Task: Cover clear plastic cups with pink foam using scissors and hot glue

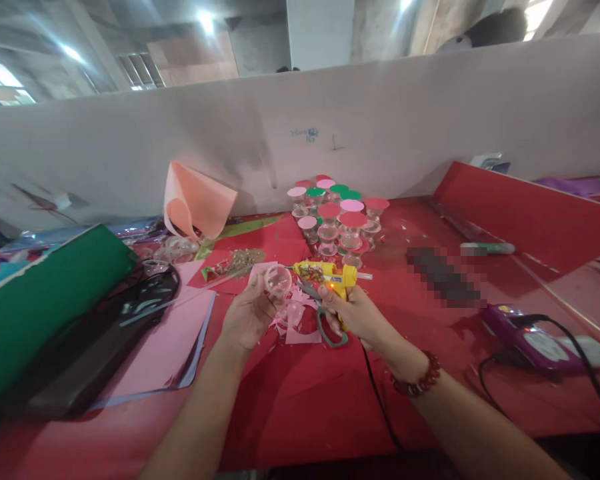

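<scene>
My left hand (250, 312) is closed around a small clear plastic cup (279, 281), its round opening turned toward me. My right hand (353, 310) grips a yellow glue gun (337, 280) by its handle, the nozzle pointing left at the cup and a clear glue stick (364, 276) poking out behind. A small orange light glows on the gun. Beneath it, scissors with grey-green handles (333, 333) lie among pink paper scraps (303, 332), partly hidden by the gun and my right hand.
Behind the hands stand several stacked clear cups with red, pink and green discs (353, 220). A black bag (105, 340), pink sheets (155, 347) and a green board (55, 300) lie left. A purple power strip (535, 340) with cords sits right.
</scene>
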{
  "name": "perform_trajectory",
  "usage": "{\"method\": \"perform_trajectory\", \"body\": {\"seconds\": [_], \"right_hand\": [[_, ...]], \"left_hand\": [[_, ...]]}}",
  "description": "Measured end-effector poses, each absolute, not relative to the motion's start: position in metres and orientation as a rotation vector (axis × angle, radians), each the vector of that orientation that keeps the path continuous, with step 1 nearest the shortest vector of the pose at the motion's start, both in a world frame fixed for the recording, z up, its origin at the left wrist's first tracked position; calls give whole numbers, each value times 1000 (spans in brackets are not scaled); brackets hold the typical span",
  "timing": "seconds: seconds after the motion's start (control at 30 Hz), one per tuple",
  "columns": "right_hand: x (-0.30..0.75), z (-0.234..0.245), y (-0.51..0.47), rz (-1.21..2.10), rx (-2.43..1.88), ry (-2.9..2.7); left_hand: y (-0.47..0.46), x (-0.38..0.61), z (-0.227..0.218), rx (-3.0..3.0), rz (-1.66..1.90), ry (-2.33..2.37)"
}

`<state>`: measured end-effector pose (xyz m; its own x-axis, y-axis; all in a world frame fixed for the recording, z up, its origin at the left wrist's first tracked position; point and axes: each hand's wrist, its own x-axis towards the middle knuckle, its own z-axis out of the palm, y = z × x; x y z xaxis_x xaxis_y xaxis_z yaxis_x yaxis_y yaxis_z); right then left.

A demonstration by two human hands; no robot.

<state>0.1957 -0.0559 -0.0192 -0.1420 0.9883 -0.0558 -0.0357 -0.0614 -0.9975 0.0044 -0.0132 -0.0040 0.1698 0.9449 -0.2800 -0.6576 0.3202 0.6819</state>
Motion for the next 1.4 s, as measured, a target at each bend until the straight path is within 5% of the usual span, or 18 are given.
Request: {"method": "perform_trajectory", "body": {"seconds": [1.4], "right_hand": [[196,-21,-56,1349,-1121,-1275]], "left_hand": [[-12,2,-5,395,1183,759]]}}
